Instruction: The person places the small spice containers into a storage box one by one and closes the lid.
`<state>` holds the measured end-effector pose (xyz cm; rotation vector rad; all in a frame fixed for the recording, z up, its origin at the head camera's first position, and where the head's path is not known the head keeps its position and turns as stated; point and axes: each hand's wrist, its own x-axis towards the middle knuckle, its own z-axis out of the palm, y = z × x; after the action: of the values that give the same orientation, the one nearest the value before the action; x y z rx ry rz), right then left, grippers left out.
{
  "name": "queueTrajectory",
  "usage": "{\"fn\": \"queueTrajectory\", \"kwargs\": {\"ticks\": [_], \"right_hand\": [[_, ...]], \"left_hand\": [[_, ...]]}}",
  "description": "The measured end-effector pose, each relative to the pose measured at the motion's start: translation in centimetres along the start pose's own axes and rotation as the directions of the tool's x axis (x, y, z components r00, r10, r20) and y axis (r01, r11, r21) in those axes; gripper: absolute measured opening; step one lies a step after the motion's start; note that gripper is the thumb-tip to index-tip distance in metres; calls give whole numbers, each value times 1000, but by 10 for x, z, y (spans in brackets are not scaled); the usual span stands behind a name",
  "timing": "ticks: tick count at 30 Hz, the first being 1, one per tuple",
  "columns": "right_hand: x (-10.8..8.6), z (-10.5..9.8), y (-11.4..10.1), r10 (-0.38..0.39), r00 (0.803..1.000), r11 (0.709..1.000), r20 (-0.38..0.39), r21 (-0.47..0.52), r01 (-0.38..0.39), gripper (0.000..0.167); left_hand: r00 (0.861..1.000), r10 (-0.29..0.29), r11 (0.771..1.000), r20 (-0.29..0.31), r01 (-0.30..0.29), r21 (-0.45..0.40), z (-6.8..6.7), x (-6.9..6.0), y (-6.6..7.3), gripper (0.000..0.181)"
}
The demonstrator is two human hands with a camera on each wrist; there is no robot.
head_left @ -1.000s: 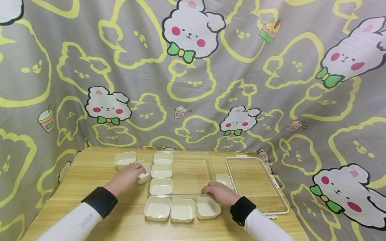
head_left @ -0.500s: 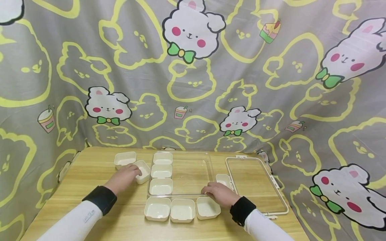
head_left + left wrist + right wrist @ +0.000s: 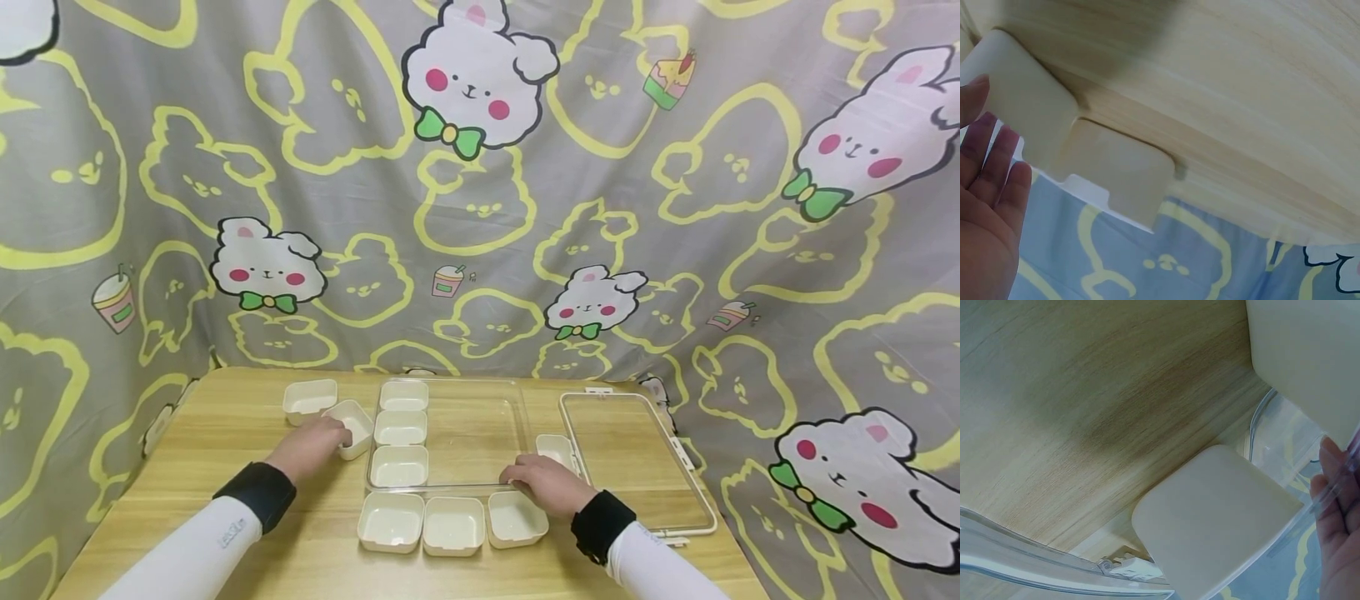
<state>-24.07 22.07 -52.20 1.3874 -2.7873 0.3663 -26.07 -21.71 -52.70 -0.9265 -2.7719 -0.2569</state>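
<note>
In the head view my left hand (image 3: 309,448) pinches the near-left side of a cream box (image 3: 352,427), which sits askew left of the clear tray (image 3: 480,485). The left wrist view has the thumb and fingers of my left hand (image 3: 988,181) at that box's wall (image 3: 1022,87). My right hand (image 3: 551,483) grips the tray's front rim near its right corner; from the right wrist, the fingers of this hand (image 3: 1338,512) show through the clear wall. Three cream boxes, one of them the middle box (image 3: 401,428), form a column along the tray's left side.
Three cream boxes, including a middle one (image 3: 453,527), stand in a row before the tray. Another box (image 3: 310,400) is at the back left, and one more (image 3: 553,450) lies between the tray and the white-rimmed clear lid (image 3: 641,458). A patterned curtain (image 3: 480,208) hangs behind.
My left hand has shifted slightly left, and the box at its fingers has turned and moved a little with it. The right hand and the tray look unmoved.
</note>
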Motion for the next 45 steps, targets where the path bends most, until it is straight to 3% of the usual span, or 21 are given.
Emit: {"fn": "queueTrajectory", "kwargs": {"ticks": [6,15,29,39,45], "right_hand": [[-1,1,0,27,999,1000,18,-9,-27,16],[0,2,0,30,999,1000,20,3,-31,16],[-1,1,-1,26,1000,1000,17,1,-26,15],[-2,2,1,21,1000,1000,7,-5,-21,16],[-2,2,1,10,1000,1000,-2,-8,-10,16]], "left_hand": [[999,-30,1000,22,30,-5,0,-1,0,26],[1000,-5,1000,23,5,18,3,-2,-4,28],[998,-31,997,60,35,-66,5,-2,-3,30],[1000,13,992,28,-9,-123,3,-5,0,30],[999,-25,993,46,30,-112,4,-7,-1,27]]}}
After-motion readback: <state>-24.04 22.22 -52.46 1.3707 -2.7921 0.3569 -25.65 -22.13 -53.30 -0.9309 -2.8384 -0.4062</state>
